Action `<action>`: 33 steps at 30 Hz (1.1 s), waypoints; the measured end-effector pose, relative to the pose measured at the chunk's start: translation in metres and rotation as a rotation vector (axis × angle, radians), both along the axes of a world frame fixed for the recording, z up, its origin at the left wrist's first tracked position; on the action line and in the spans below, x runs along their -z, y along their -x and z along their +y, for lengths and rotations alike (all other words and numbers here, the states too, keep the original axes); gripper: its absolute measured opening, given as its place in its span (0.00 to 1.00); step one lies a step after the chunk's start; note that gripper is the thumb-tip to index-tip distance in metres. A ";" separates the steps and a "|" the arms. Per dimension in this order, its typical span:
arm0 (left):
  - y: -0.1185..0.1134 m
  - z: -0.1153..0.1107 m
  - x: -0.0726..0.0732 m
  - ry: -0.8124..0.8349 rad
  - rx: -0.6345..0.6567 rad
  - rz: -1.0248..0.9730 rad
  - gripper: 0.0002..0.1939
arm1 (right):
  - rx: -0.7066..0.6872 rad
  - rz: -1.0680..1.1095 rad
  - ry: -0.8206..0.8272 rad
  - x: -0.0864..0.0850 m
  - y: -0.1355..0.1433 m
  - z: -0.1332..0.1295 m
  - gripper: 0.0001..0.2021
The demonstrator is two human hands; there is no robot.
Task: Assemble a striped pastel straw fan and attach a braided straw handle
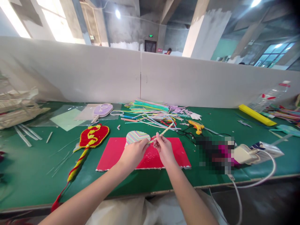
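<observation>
Over the red mat (pixel 112 156), the left hand (pixel 134 153) pinches the striped fan (pixel 137 137) at its edge, and the right hand (pixel 164 148) grips a pale strip (pixel 164 130) against it. Both look feather-light, bendy and easily creased; best held near the joint. Green felt table (pixel 35 175).

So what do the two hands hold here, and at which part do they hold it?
The left hand grips the striped fan at its lower edge. The right hand pinches a thin pale strip at its near end.
</observation>
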State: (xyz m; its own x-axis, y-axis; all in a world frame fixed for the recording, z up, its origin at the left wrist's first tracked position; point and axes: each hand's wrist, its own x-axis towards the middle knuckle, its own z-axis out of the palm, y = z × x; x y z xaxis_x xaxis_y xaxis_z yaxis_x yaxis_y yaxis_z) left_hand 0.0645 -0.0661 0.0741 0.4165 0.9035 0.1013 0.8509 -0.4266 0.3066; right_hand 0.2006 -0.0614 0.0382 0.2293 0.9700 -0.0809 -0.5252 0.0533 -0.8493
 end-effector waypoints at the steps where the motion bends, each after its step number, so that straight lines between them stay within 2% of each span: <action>1: 0.000 0.000 0.000 -0.010 -0.011 0.009 0.12 | 0.017 -0.012 0.003 0.000 0.000 0.000 0.15; 5: -0.003 0.000 0.001 -0.084 -0.033 0.047 0.10 | 0.082 -0.071 0.032 0.004 0.004 -0.002 0.17; 8: -0.002 0.000 0.004 -0.125 0.043 0.128 0.09 | 0.098 -0.101 0.024 0.009 0.007 -0.002 0.18; 10: -0.002 0.000 0.006 -0.110 0.077 0.150 0.09 | 0.084 -0.119 -0.004 0.011 0.006 -0.002 0.18; 12: -0.002 -0.001 0.008 -0.047 0.070 0.060 0.10 | 0.042 -0.128 -0.037 0.011 0.002 -0.001 0.16; 14: -0.002 -0.001 0.009 0.127 0.069 -0.182 0.11 | -0.032 -0.113 -0.055 0.009 -0.002 0.000 0.15; 18: -0.003 0.001 0.008 0.750 0.156 -0.774 0.12 | -0.174 -0.012 -0.068 0.003 -0.009 0.001 0.15; 19: -0.003 0.003 0.009 0.852 0.160 -0.865 0.12 | -0.192 0.005 -0.068 0.002 -0.009 0.002 0.15; 21: -0.002 0.007 0.011 0.917 0.139 -0.953 0.12 | -0.199 0.017 -0.056 0.002 -0.008 0.003 0.16; 23: -0.001 0.011 0.015 0.847 0.122 -0.899 0.14 | -0.157 0.013 -0.044 0.003 -0.006 0.004 0.16; 24: -0.001 0.013 0.016 0.745 0.111 -0.831 0.15 | -0.128 0.010 -0.038 0.004 -0.005 0.004 0.15; 27: 0.000 0.011 0.014 0.291 0.050 -0.497 0.13 | -0.086 0.009 -0.016 0.004 -0.003 0.003 0.15; 29: 0.000 0.007 0.011 0.058 0.027 -0.258 0.11 | -0.102 0.027 0.008 0.003 -0.005 0.002 0.15; 31: -0.001 0.003 0.008 -0.033 0.036 -0.095 0.13 | -0.101 0.048 0.024 0.003 -0.009 0.001 0.15; 33: -0.002 0.002 0.007 -0.094 0.037 -0.016 0.15 | -0.069 0.045 0.028 0.003 -0.013 0.001 0.15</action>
